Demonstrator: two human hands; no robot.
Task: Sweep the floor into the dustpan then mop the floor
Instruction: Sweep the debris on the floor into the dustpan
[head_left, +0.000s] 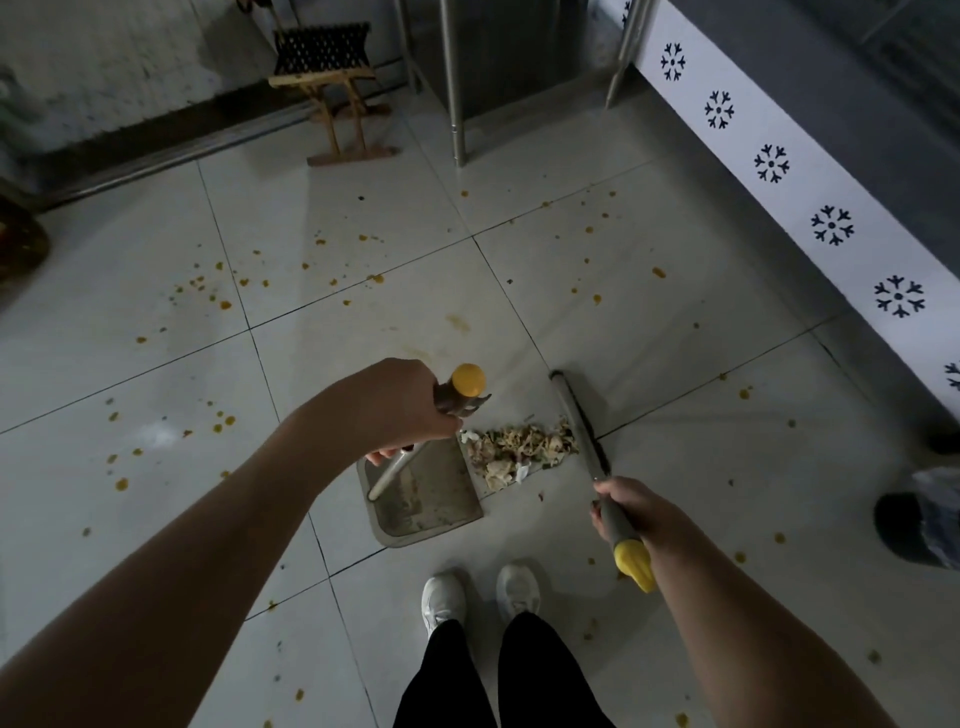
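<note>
My left hand (395, 410) is shut on the upright metal handle of a grey dustpan (436, 499); the handle ends in a yellow cap (468, 379). The pan rests flat on the tiled floor, its open edge facing right. A pile of pale food scraps (519, 449) lies on the floor touching that open edge. On the pile's right side stands the broom head (579, 415), a narrow dark bar. My right hand (631, 512) is shut on the broom handle, just above its yellow end grip (635, 564).
Orange spots (224, 305) are scattered over the white tiles. A folding wooden stool (332, 83) stands at the back, metal table legs (457, 104) beside it. A white patterned base (831, 223) runs along the right. My white shoes (478, 597) are below the pan.
</note>
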